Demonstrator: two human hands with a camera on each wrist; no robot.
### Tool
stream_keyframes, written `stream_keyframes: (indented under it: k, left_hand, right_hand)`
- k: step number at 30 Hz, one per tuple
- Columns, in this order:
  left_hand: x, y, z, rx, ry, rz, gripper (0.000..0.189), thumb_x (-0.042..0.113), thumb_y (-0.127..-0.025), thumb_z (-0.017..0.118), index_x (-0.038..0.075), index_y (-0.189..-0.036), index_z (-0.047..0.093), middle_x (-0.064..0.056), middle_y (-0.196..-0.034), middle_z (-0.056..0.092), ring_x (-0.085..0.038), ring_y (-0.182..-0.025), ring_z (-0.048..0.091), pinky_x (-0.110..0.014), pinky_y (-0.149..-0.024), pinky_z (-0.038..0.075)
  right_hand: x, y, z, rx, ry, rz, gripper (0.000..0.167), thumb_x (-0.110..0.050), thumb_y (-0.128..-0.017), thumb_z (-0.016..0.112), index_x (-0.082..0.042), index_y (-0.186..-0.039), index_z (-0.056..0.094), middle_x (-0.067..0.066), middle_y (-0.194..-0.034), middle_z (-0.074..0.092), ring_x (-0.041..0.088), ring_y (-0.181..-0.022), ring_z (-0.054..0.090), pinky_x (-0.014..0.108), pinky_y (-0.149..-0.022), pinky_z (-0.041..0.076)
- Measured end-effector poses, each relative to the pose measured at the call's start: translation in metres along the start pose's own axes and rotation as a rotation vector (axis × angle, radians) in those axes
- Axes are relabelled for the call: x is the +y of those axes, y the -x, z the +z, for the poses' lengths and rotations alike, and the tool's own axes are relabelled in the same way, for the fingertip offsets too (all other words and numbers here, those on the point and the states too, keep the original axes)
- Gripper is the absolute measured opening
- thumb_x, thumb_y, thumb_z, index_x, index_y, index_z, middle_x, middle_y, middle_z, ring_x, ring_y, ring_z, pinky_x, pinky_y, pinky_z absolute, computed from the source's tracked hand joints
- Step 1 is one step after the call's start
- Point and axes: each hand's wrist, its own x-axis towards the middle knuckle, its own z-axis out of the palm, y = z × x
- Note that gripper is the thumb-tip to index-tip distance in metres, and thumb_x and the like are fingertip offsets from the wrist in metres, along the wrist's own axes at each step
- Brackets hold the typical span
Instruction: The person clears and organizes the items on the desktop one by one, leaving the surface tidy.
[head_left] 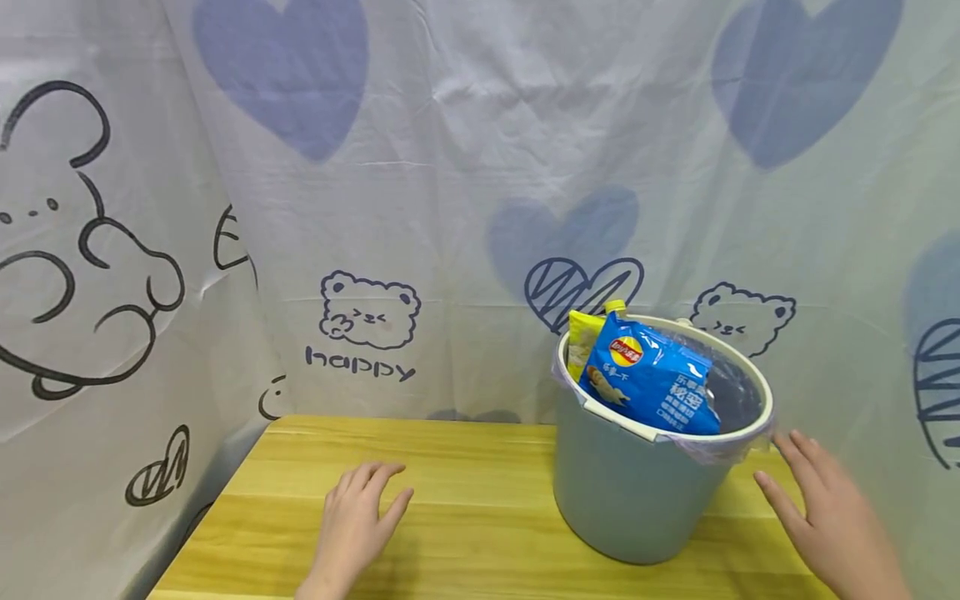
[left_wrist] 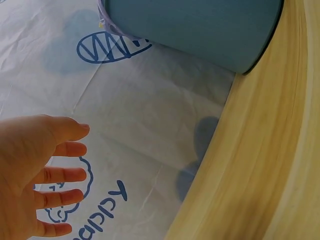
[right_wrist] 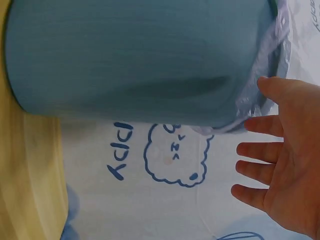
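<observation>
A grey-blue trash bin with a cream rim stands upright on the right part of the table, lined with a thin purplish bag. Inside it, a blue Lay's chip bag leans above the rim, with a yellow packet and a yellow cap behind it. My right hand is just right of the bin, fingers extended towards the rim; whether it touches the liner I cannot tell. Over the table to the left, apart from the bin, my left hand holds nothing, its fingers relaxed and spread.
The wood-grain table ends at the back against a white curtain printed with hearts and bear drawings. More of the same cloth hangs along the left and right sides.
</observation>
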Motion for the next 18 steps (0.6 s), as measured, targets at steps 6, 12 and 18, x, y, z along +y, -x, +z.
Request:
stream_keyframes:
  k: [6,12,18]
  left_hand:
    - [-0.001,0.005,0.0,-0.038,-0.015,-0.011,0.032,0.036,-0.087,0.072,0.022,-0.115,0.068,-0.003,-0.115,0.067,-0.03,-0.109,0.059,-0.057,-0.089,0.047]
    - [-0.006,0.011,0.003,-0.046,-0.025,0.01,0.031,0.035,-0.086,0.072,0.022,-0.114,0.068,-0.002,-0.114,0.066,-0.028,-0.109,0.059,-0.056,-0.088,0.047]
    - [-0.011,0.017,0.007,-0.034,-0.035,0.039,0.032,0.034,-0.086,0.073,0.021,-0.114,0.068,-0.002,-0.113,0.065,-0.027,-0.108,0.06,-0.055,-0.087,0.048]
  right_hand:
    - [-0.011,0.021,0.015,-0.009,0.038,-0.081,0.068,-0.044,-0.099,0.05,0.006,-0.143,0.038,0.034,-0.145,0.034,0.054,-0.133,0.03,0.072,-0.1,0.028]
    - [-0.033,0.041,0.036,0.03,0.05,-0.185,0.066,-0.046,-0.092,0.061,0.001,-0.137,0.05,0.028,-0.14,0.047,0.047,-0.123,0.046,0.066,-0.095,0.042]
    - [-0.059,0.062,0.062,0.219,0.016,-0.332,0.063,-0.046,-0.081,0.074,-0.007,-0.128,0.06,0.015,-0.131,0.06,0.035,-0.114,0.057,0.027,-0.12,0.026]
